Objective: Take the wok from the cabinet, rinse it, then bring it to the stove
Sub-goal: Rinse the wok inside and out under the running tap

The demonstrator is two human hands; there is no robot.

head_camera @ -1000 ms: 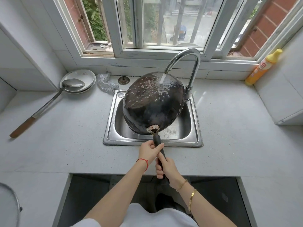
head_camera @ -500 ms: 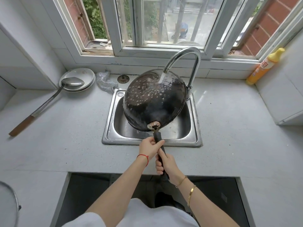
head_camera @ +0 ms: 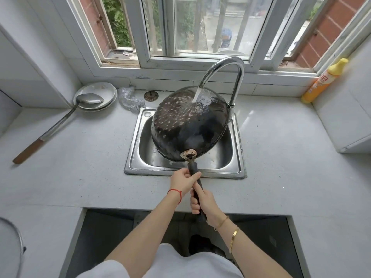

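You hold the wok [head_camera: 189,125] over the sink [head_camera: 132,149] with its underside turned up toward you, tilted so the far rim sits highest, under the tap [head_camera: 224,65]. Water runs from the spout onto the upper part of the wok's back and beads across its dark surface. Its handle [head_camera: 193,169] points straight back at you, and both your hands are wrapped closed around it: your left hand [head_camera: 183,181] grips nearest the wok, just past the sink's front edge, and your right hand [head_camera: 204,203] grips behind it, nearer your body, above the table [head_camera: 80,157]. The wok itself lies beyond both hands, clear of the basin floor. On the table to the left a ladle [head_camera: 60,125] rests with its bowl in a plate [head_camera: 104,91]; a yellow bottle [head_camera: 323,82] stands at the far right by the window sill.
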